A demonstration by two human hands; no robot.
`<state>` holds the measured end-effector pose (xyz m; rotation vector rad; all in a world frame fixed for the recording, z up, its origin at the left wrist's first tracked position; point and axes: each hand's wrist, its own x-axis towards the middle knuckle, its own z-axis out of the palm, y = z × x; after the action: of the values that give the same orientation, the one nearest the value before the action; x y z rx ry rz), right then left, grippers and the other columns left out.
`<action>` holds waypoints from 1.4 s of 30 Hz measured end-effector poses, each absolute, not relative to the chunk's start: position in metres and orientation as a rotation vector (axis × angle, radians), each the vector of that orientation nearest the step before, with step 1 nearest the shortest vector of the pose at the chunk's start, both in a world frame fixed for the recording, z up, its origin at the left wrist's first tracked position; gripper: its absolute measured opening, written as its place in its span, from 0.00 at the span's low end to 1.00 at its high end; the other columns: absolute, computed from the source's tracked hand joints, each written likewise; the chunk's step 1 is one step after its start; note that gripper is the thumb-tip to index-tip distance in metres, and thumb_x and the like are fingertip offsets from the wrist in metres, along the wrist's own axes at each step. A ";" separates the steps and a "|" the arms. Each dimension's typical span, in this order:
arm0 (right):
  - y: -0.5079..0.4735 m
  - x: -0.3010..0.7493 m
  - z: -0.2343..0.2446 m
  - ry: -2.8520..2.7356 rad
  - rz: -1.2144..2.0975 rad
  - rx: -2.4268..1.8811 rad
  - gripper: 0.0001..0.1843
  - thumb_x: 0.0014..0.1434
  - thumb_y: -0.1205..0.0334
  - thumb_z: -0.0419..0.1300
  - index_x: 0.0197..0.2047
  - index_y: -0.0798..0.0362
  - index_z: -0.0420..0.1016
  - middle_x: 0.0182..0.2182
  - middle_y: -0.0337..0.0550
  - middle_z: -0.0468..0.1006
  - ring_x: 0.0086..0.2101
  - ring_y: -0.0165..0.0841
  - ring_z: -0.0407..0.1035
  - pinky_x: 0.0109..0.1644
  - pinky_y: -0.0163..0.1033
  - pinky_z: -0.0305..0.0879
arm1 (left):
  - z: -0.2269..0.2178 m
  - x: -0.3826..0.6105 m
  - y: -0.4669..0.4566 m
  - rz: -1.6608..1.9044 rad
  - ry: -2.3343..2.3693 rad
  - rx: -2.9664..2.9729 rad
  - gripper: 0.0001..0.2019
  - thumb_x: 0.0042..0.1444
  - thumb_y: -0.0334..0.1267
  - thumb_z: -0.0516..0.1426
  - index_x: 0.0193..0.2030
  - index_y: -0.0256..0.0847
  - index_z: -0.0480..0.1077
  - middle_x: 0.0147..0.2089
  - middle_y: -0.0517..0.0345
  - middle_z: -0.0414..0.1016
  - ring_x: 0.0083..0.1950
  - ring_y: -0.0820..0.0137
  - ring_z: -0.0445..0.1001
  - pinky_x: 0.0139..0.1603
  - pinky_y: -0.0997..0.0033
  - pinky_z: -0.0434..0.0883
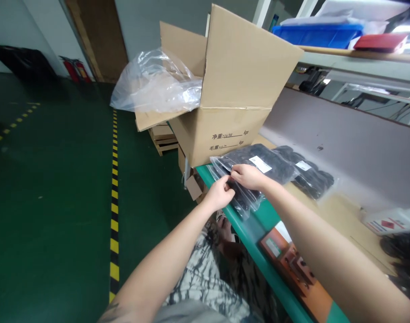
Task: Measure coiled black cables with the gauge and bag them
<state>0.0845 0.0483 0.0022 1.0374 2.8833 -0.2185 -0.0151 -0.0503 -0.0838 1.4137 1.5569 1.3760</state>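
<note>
My left hand (221, 193) and my right hand (247, 176) are close together at the near edge of a clear plastic bag (272, 159) filled with dark items. Both hands are closed, with fingers pinching the bag's open-looking edge. A white label (260, 164) is on top of this bag. Beneath my hands, other clear plastic layers hang toward the table's green edge. Behind it lies a second bag of black parts (314, 179), also labelled. A large open cardboard box (230, 130) stands just beyond the bags.
Clear plastic liner (167, 85) spills over the box's left flap. Nearer me on the green-edged table (240, 226) sits an orange-brown fixture (297, 269). A white container (389, 220) stands at the right. Above, a shelf holds a blue bin (319, 36). Yellow-black tape (114, 215) marks the green floor.
</note>
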 end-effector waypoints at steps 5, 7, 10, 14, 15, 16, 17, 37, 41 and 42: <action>0.052 0.086 0.004 2.895 -0.313 1.030 0.12 0.68 0.56 0.58 0.42 0.57 0.74 0.38 0.42 0.77 0.37 0.34 0.74 0.43 0.44 0.72 | -0.088 -0.018 -0.055 1.327 1.475 1.506 0.11 0.48 0.30 0.56 0.40 0.39 0.70 0.20 0.71 0.61 0.22 0.75 0.62 0.25 0.75 0.58; 0.053 0.086 0.005 2.898 -0.356 1.024 0.12 0.68 0.56 0.58 0.42 0.57 0.74 0.38 0.41 0.77 0.36 0.34 0.74 0.43 0.43 0.72 | -0.089 -0.018 -0.055 1.313 1.429 1.508 0.13 0.49 0.31 0.56 0.43 0.39 0.70 0.20 0.71 0.61 0.22 0.76 0.62 0.26 0.76 0.59; 0.056 0.086 0.006 2.898 -0.425 1.024 0.12 0.68 0.56 0.58 0.41 0.57 0.74 0.36 0.41 0.77 0.35 0.33 0.73 0.41 0.42 0.72 | -0.088 -0.019 -0.053 1.282 1.361 1.505 0.15 0.50 0.31 0.56 0.46 0.38 0.68 0.21 0.72 0.60 0.23 0.76 0.61 0.26 0.77 0.60; 0.061 0.088 0.007 2.893 -0.528 1.030 0.13 0.68 0.55 0.57 0.41 0.57 0.74 0.36 0.40 0.76 0.35 0.33 0.73 0.40 0.42 0.72 | -0.082 -0.017 -0.054 1.172 1.234 1.534 0.16 0.50 0.31 0.58 0.47 0.39 0.69 0.22 0.71 0.61 0.22 0.78 0.60 0.25 0.79 0.59; 0.063 0.088 0.008 2.889 -0.550 1.034 0.13 0.68 0.55 0.58 0.41 0.57 0.74 0.36 0.40 0.76 0.35 0.33 0.73 0.40 0.42 0.72 | -0.080 -0.014 -0.056 1.138 1.203 1.534 0.16 0.50 0.31 0.58 0.47 0.40 0.69 0.22 0.71 0.62 0.22 0.78 0.61 0.24 0.79 0.59; 0.064 0.088 0.008 2.883 -0.569 1.038 0.13 0.68 0.55 0.58 0.42 0.58 0.74 0.37 0.40 0.76 0.35 0.33 0.73 0.40 0.42 0.72 | -0.078 -0.010 -0.058 1.102 1.173 1.530 0.15 0.51 0.32 0.58 0.47 0.39 0.69 0.22 0.70 0.63 0.21 0.78 0.61 0.23 0.79 0.59; 0.065 0.088 0.009 2.876 -0.583 1.041 0.13 0.68 0.55 0.58 0.42 0.58 0.74 0.37 0.40 0.76 0.35 0.33 0.73 0.40 0.41 0.73 | -0.076 -0.006 -0.060 1.063 1.142 1.524 0.14 0.52 0.33 0.58 0.47 0.39 0.69 0.22 0.70 0.64 0.20 0.78 0.62 0.22 0.79 0.60; 0.019 0.084 0.013 3.065 0.079 1.379 0.12 0.66 0.62 0.49 0.34 0.54 0.70 0.31 0.50 0.79 0.31 0.39 0.72 0.29 0.37 0.48 | -0.060 -0.048 -0.038 1.282 1.721 1.885 0.19 0.60 0.32 0.52 0.57 0.39 0.67 0.63 0.45 0.66 0.67 0.57 0.61 0.68 0.55 0.58; 0.002 0.082 0.005 3.077 0.102 1.378 0.11 0.67 0.63 0.48 0.36 0.55 0.69 0.33 0.52 0.80 0.32 0.39 0.73 0.28 0.36 0.49 | -0.061 -0.052 -0.024 1.102 1.740 2.105 0.33 0.49 0.33 0.61 0.64 0.42 0.62 0.74 0.47 0.49 0.74 0.51 0.43 0.73 0.48 0.42; -0.008 0.084 0.004 3.079 0.080 1.380 0.11 0.67 0.64 0.48 0.36 0.55 0.69 0.32 0.51 0.80 0.31 0.39 0.73 0.28 0.36 0.49 | -0.062 -0.053 -0.021 1.052 1.764 2.123 0.35 0.49 0.35 0.62 0.66 0.43 0.61 0.74 0.47 0.46 0.75 0.49 0.41 0.72 0.45 0.42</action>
<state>0.0841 -0.0077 0.0040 1.3803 3.0787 0.0796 -0.0529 -0.0208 -0.0618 2.1227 1.7637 1.0516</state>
